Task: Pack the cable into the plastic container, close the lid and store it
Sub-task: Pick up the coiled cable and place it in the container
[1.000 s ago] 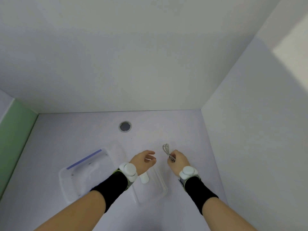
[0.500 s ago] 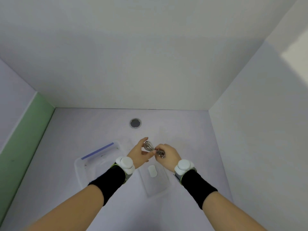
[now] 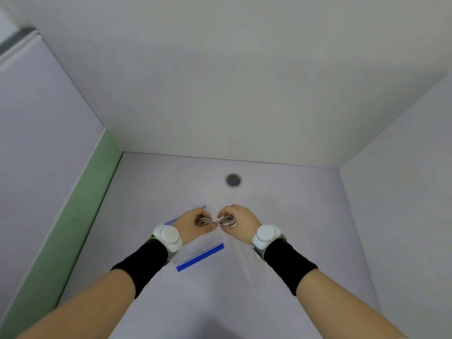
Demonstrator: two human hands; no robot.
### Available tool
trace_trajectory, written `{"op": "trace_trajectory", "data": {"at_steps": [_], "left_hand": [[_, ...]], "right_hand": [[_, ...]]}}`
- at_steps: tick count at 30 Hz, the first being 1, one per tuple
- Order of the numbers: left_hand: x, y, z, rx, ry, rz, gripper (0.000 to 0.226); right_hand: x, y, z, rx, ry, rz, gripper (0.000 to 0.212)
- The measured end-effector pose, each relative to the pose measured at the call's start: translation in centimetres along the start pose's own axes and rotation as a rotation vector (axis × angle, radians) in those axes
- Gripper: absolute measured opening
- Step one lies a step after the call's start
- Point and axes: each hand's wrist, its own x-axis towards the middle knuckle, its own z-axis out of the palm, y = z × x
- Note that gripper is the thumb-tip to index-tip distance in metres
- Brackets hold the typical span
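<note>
A coiled grey cable (image 3: 215,221) is stretched between my two hands, just above the table. My left hand (image 3: 193,223) grips its left loops and my right hand (image 3: 238,221) grips its right end. Below and between my hands sits the clear plastic container (image 3: 203,248) with blue strips along two edges, partly hidden by my left wrist. Its clear lid (image 3: 247,263) lies to the right, under my right wrist, and is hard to make out.
The white table (image 3: 293,216) is boxed in by white walls at the back and right and a green-edged panel (image 3: 73,216) at the left. A round grey grommet hole (image 3: 233,180) sits behind my hands.
My right hand lifted the cable from the table to my left hand; now both hold it over the container. The view shifted, so the container sits more central.
</note>
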Motion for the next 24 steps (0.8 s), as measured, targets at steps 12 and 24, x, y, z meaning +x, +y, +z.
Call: {"op": "trace_trajectory", "data": {"at_steps": [12, 24], "left_hand": [[-1.0, -4.4, -4.1, 0.15, -0.075, -0.033, 0.018], [0.6, -6.9, -0.9, 0.466, -0.198, -0.141, 0.027]], "right_hand": [[3.1, -2.2, 2.7, 0.003, 0.087, 0.015, 0.038], [0.6, 3.8, 3.5, 0.122, 0.166, 0.279, 0.022]]}}
